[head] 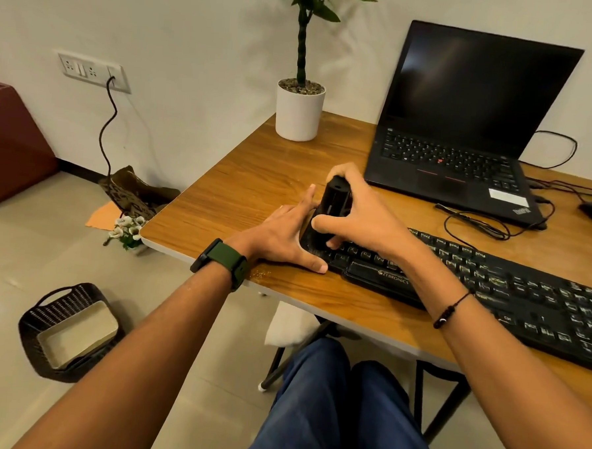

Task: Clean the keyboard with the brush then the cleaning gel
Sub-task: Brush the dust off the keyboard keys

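Wooden desk (263, 174): the right hand (357, 207) grips a black brush (333, 209) upright on the keyboard's (490, 286) left end, the left hand (283, 237) flat, steadying it. Brushing step; sweeping rightward likely follows.

You have 1 view only, from a wide-angle camera on your head. It looks forward and steeply down over your own forearms and knees. The desk (256, 174) sits close below and ahead, its left corner near the centre of the frame. The wide lens also takes in the floor (177, 372) to your left and the wall (195, 30) behind the desk.
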